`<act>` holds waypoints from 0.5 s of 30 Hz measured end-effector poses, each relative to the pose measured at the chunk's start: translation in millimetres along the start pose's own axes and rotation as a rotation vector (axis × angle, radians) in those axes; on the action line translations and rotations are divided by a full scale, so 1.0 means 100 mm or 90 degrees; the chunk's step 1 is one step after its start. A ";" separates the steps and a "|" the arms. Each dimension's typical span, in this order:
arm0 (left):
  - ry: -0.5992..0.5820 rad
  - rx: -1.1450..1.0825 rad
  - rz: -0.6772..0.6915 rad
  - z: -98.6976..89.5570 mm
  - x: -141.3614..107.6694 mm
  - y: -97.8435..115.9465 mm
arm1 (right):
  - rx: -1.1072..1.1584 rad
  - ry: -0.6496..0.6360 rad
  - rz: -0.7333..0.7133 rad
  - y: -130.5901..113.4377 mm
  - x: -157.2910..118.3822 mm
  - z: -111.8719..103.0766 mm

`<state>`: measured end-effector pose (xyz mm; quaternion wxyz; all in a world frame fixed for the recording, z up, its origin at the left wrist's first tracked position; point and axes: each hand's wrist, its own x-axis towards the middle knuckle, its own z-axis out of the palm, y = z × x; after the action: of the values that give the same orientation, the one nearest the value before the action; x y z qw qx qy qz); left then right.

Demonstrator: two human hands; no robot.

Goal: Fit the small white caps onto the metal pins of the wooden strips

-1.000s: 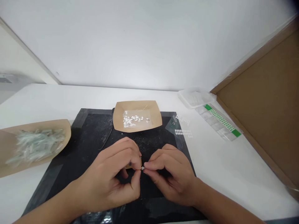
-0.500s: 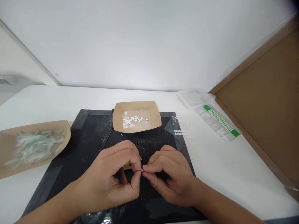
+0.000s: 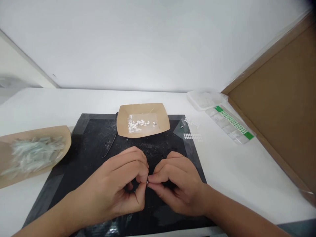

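Over the black mat [image 3: 86, 154], my left hand [image 3: 123, 184] and my right hand [image 3: 180, 186] meet at their fingertips. Both are closed in a pinch. Between the tips shows a tiny pale, shiny piece [image 3: 147, 182], too small to name, and the fingers cover most of it. Just beyond the hands stands a brown paper tray [image 3: 160, 126] with small white oval pieces [image 3: 134, 125] in it, on a clear sheet.
On the left, another paper tray [image 3: 65, 135] holds many clear plastic pieces [image 3: 37, 153]. To the right lie a small clear bag [image 3: 181, 128], white oval stickers [image 3: 192, 136], a clear plastic container [image 3: 204, 98] and a green-labelled organizer [image 3: 232, 123]. A cardboard panel [image 3: 276, 92] borders the right side.
The hands stay pinched together at the fingertips, shifted very slightly left. A yellowish thing that showed behind the left fingers is out of sight now. The whole view has shifted a little.
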<state>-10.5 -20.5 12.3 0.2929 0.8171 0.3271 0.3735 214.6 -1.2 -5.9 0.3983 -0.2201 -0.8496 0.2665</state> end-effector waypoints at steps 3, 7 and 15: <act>-0.003 0.002 0.006 0.02 -0.02 -0.02 | 0.008 -0.001 0.002 0.01 -0.01 0.01; 0.007 0.007 -0.003 0.05 -0.05 -0.02 | 0.028 0.002 0.028 -0.01 0.00 0.02; 0.062 0.019 -0.014 0.07 -0.02 0.01 | 0.107 0.031 0.133 -0.06 -0.02 0.05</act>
<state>-5.4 -24.1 8.3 0.2683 0.7987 0.3557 0.4044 210.4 -8.6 -5.9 0.4058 -0.2799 -0.7867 0.3716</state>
